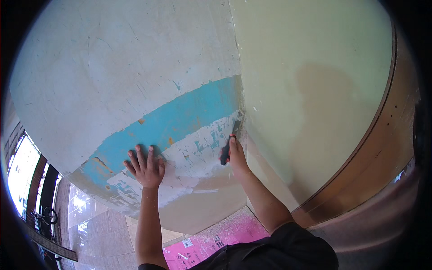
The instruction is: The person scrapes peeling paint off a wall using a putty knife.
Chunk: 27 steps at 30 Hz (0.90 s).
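My right hand (237, 153) grips the black and red handle of a scraper (226, 151). The tool points upward, its blade against the wall close to the inner corner. My left hand (146, 168) is spread with its palm against the wall and holds nothing. Its fingertips lie on a band of blue paint (189, 111) that curves across the wall. White coating (101, 67) covers the wall above the band. Below it, the surface is patchy white with blue flecks, and the lower wall (202, 209) is beige. Small orange-brown spots show in the blue.
A pale green wall (270, 44) meets the scraped wall at the corner, with a brown wooden frame (357, 162) at its right. A pink printed sheet (216, 239) sprinkled with debris lies on the tiled floor (111, 226). A bicycle (49, 215) stands at the far left.
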Each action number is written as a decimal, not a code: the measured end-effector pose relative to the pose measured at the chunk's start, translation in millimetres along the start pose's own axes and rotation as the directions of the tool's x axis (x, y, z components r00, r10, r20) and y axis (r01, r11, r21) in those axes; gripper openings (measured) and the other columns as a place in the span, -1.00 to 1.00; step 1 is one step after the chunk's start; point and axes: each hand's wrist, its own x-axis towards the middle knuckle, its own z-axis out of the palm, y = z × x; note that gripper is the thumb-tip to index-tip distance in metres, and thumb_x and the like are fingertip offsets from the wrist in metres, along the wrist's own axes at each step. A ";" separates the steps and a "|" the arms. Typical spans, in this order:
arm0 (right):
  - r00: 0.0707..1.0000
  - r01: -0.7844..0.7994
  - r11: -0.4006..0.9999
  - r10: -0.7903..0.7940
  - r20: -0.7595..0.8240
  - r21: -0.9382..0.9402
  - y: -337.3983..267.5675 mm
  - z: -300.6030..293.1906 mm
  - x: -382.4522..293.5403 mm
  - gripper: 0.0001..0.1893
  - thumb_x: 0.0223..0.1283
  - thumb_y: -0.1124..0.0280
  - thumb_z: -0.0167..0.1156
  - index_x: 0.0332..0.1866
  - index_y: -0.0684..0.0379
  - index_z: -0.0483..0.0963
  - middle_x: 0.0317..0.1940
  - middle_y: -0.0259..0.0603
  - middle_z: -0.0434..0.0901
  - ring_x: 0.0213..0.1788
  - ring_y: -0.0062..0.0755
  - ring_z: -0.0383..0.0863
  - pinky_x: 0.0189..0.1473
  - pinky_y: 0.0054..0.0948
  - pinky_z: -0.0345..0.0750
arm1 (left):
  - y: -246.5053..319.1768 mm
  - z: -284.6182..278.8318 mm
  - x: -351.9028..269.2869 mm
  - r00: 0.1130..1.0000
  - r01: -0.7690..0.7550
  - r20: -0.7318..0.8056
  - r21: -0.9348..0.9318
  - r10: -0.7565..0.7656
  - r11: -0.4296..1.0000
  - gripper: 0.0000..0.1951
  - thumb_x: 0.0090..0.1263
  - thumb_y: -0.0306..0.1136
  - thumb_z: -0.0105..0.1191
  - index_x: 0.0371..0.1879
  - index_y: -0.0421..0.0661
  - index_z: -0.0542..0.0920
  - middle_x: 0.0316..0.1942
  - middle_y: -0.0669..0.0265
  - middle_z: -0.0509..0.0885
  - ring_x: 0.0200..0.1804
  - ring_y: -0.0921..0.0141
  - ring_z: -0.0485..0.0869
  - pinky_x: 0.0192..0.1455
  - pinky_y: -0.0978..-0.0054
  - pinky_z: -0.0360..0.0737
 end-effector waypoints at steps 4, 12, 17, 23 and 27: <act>0.983 0.109 0.942 -0.150 -0.105 -0.318 41.2 -62.5 11.5 -0.60 0.48 -0.04 -0.04 -0.03 0.13 0.38 -0.42 -0.37 0.41 -0.42 -0.61 0.45 -0.41 -0.55 0.50 | 0.9 1.2 0.2 1.000 0.001 -0.003 -0.007 -0.001 1.000 -0.49 0.45 0.04 -0.12 0.36 0.22 0.44 0.49 0.11 0.24 0.57 0.00 0.01 0.54 -0.15 -0.29; 0.904 0.375 0.690 -0.421 0.077 -0.619 22.1 -87.0 34.6 -0.65 0.50 0.05 -0.06 -0.12 0.16 0.43 -0.51 -0.42 0.39 -0.48 -0.64 0.42 -0.46 -0.56 0.45 | 2.0 3.0 0.9 1.000 -0.005 -0.016 -0.016 0.005 1.000 -0.48 0.45 0.06 -0.15 0.35 0.22 0.45 0.50 0.12 0.23 0.57 0.02 0.02 0.54 -0.14 -0.27; 0.962 0.230 0.857 -0.273 -0.028 -0.462 -13.5 -47.6 20.1 -0.64 0.47 0.05 0.01 -0.09 0.18 0.43 -0.52 -0.39 0.39 -0.52 -0.66 0.45 -0.58 -0.58 0.46 | -1.4 3.2 -0.9 1.000 -0.011 -0.015 0.007 0.011 1.000 -0.48 0.45 0.06 -0.16 0.35 0.22 0.45 0.49 0.12 0.24 0.57 0.02 0.02 0.54 -0.14 -0.27; 0.929 0.347 0.820 -0.368 0.045 -0.456 3.2 -60.7 8.0 -0.61 0.46 0.03 0.01 0.00 0.20 0.40 -0.48 -0.37 0.43 -0.53 -0.63 0.47 -0.57 -0.57 0.49 | 2.4 2.8 3.6 1.000 -0.003 -0.017 -0.007 0.003 1.000 -0.48 0.45 0.06 -0.16 0.35 0.20 0.45 0.48 0.09 0.26 0.57 0.01 0.02 0.55 -0.12 -0.29; 0.939 0.334 0.776 -0.325 0.116 -0.535 -7.4 -49.6 -8.3 -0.62 0.48 0.11 0.00 0.16 0.18 0.34 -0.37 -0.32 0.46 -0.38 -0.61 0.50 -0.39 -0.54 0.52 | 0.0 1.3 0.4 1.000 -0.001 -0.007 0.008 0.001 1.000 -0.48 0.45 0.06 -0.16 0.33 0.19 0.47 0.46 0.08 0.29 0.57 0.00 0.02 0.55 -0.11 -0.29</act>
